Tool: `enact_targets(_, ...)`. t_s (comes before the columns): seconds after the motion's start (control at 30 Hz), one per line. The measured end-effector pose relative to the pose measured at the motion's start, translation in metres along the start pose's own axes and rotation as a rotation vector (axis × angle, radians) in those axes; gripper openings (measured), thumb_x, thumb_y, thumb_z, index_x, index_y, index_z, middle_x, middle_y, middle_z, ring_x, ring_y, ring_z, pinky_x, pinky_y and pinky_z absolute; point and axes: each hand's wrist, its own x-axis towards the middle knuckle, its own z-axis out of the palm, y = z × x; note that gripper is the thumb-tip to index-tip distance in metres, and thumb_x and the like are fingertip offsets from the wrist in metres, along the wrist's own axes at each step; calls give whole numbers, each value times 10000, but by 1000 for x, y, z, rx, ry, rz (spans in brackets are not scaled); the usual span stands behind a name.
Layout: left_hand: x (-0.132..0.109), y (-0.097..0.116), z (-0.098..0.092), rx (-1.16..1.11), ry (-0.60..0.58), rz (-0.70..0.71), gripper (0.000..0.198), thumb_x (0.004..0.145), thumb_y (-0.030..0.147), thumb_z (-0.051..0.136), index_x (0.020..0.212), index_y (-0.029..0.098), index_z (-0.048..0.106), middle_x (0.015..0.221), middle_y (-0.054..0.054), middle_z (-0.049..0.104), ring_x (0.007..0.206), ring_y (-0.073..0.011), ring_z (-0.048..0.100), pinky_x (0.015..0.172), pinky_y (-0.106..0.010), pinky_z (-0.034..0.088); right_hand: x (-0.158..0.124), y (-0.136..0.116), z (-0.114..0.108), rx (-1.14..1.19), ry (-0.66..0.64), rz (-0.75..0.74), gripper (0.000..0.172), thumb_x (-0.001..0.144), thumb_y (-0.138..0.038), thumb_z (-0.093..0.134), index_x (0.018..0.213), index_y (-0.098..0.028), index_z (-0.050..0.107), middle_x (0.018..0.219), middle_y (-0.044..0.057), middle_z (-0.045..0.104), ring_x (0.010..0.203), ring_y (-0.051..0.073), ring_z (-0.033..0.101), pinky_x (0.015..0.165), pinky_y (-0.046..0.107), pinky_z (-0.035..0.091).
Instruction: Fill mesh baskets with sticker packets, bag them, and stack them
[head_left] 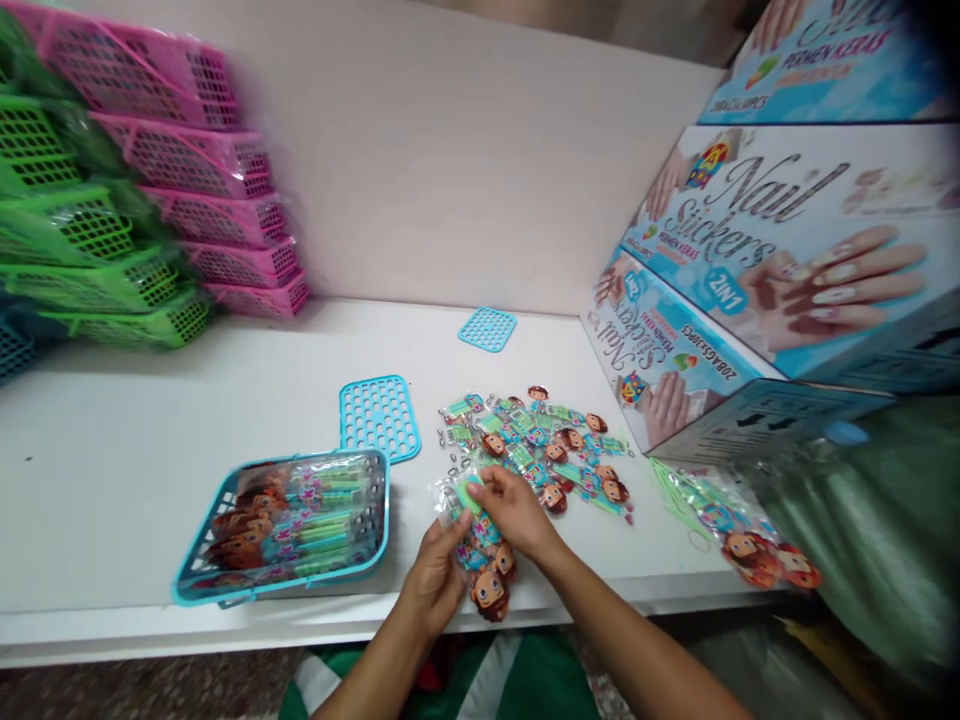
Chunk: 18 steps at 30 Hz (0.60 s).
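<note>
Close to the table's front edge, my left hand (436,572) is closed around a few candy packets (489,590) with printed cartoon heads that point down toward me. My right hand (516,508) pinches the upper, light-green end of the same packets, its fingertips near my left thumb. Just beyond both hands lies a loose pile of similar packets (559,450). On the left stands a blue plastic basket (281,580), in which such packets lie in a row, heads to the left. What exactly is inside the packets cannot be made out.
Two blue perforated panels (381,418) lie flat on the white table (150,430). Stacked pink baskets (247,215) and green baskets (112,270) rise at the left. Nail Stickers boxes (750,230) are piled at the right, with more packets (750,540) and a green bag (885,510) below.
</note>
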Motion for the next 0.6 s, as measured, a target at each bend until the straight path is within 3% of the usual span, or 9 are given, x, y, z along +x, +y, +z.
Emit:
enact_targets(0.13,12,2,-5,2,95,17,375,714,180,735,1071,156,624,867,-73,734,889,-258,688,846,-358,514,30,14,-2,-192,104,-74,270,830,-457,521,819,-195,585,671,-29,576,608,126,507,596,244,393)
enact_targets(0.37,13,11,-11,27,195,66,299,698,171,734,983,178,643,849,-72,727,817,-257,684,856,-400,504,64,8,-61,-326,291,-118,257,803,-438,546,798,-187,603,730,-6,553,706,154,484,680,274,344)
enact_targets(0.47,10,12,-9,23,161,29,259,705,171,734,949,167,647,833,-80,726,775,-248,685,833,-402,510,60,-3,-77,-296,283,-109,318,836,-486,491,819,-186,595,664,-25,512,625,138,456,617,265,343)
enact_targets(0.6,9,12,-9,-38,156,23,211,702,151,738,890,153,644,789,-64,723,714,-218,688,802,-371,523,43,-6,-75,-192,119,-62,357,841,-505,482,913,-179,610,650,-35,507,574,125,451,553,252,365)
